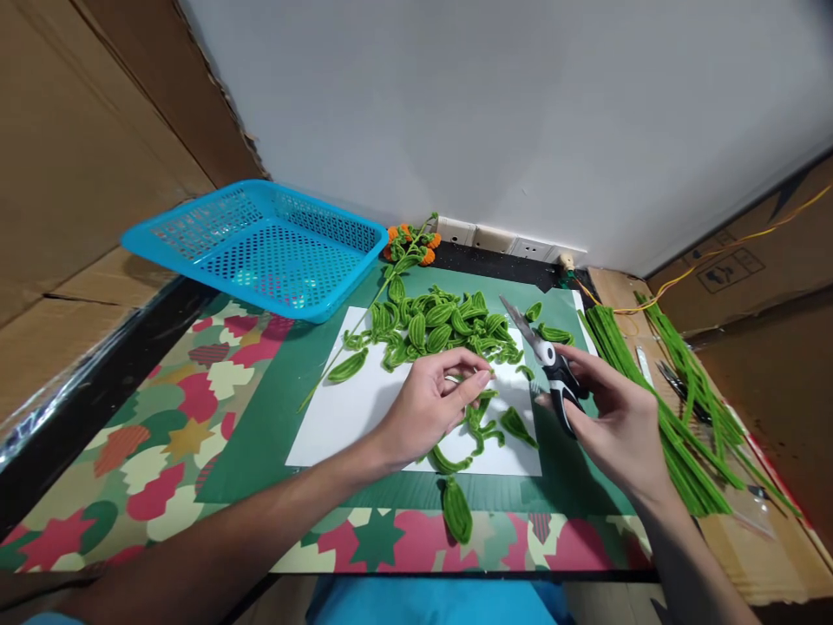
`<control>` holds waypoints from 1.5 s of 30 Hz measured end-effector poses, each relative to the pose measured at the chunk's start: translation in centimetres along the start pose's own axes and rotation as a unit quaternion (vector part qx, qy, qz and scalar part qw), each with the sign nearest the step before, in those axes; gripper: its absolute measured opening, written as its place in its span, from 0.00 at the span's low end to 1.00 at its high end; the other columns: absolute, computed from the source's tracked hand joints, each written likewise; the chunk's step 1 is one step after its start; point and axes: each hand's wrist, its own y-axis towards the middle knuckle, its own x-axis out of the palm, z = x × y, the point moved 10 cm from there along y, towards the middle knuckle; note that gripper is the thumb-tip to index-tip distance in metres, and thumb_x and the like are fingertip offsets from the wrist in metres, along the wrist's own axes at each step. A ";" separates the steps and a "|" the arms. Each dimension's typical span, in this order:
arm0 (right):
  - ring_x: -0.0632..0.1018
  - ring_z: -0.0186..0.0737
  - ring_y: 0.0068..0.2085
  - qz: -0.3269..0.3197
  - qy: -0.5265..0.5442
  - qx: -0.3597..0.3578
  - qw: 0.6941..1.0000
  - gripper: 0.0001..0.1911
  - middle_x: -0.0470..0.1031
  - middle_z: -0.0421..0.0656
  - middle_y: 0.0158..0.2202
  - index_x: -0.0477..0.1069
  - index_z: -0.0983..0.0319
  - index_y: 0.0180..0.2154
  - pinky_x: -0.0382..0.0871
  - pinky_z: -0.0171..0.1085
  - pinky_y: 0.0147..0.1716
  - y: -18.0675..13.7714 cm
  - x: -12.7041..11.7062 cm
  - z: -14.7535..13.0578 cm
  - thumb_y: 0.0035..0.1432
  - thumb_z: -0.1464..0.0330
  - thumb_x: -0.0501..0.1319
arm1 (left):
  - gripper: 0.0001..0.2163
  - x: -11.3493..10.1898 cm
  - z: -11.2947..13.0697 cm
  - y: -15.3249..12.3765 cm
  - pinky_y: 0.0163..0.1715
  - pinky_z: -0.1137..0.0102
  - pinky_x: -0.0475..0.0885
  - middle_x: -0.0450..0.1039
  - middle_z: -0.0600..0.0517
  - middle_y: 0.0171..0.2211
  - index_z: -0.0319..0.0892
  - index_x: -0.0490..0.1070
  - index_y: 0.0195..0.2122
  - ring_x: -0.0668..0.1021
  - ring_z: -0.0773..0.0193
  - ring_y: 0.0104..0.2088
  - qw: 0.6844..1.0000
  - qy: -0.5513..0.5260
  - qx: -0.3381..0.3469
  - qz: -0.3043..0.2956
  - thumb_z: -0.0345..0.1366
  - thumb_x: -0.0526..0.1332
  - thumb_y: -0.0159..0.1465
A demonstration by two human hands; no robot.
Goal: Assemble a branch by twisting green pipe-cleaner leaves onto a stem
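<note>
My left hand point(436, 404) is closed in a pinch over the white paper point(344, 425); whatever sits between thumb and forefinger is too small to make out. Just below its fingertips lie curled green pipe-cleaner pieces point(480, 425). Black-and-white scissors point(550, 360) are held in my right hand point(615, 417), blades parted slightly and pointing up and left. Behind my hands spreads a heap of green pipe-cleaner leaves point(439, 321). One loose leaf point(456, 512) rests at the front edge of the green mat, and another leaf point(519, 425) lies between my hands.
A blue plastic basket point(292, 304) stands at the back left. Orange flowers on a green stem point(413, 247) lie beside it. Long green pipe cleaners point(644, 408) are bundled on the right, next to cardboard. Sockets point(495, 239) and a plugged-in yellow cord point(677, 285) run along the wall.
</note>
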 end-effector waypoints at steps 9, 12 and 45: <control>0.77 0.44 0.39 -0.149 -0.032 -0.083 0.985 0.32 0.78 0.44 0.45 0.74 0.59 0.53 0.74 0.40 0.41 2.9 4.1 -2.8 0.52 0.52 0.77 | 0.07 -1.1 1.2 0.4 0.15 0.79 0.58 0.75 0.54 0.32 0.38 0.79 0.42 0.63 0.79 0.17 0.999 -0.002 0.033 0.032 0.37 0.69 0.68; 0.76 0.44 0.40 -0.154 -0.015 -0.110 0.982 0.32 0.77 0.43 0.45 0.73 0.57 0.54 0.72 0.39 0.42 2.5 4.9 -2.7 0.52 0.54 0.78 | 0.07 -1.0 1.1 0.4 0.15 0.79 0.58 0.76 0.54 0.31 0.38 0.79 0.42 0.64 0.78 0.17 0.999 -0.025 0.037 0.015 0.36 0.69 0.67; 0.77 0.45 0.41 -0.148 0.043 -0.102 0.983 0.32 0.78 0.42 0.43 0.74 0.55 0.57 0.71 0.42 0.41 1.3 5.6 -1.3 0.53 0.58 0.78 | 0.04 -1.7 1.7 0.5 0.17 0.80 0.66 0.76 0.56 0.23 0.39 0.81 0.38 0.70 0.76 0.16 0.997 0.057 0.051 0.022 0.30 0.71 0.62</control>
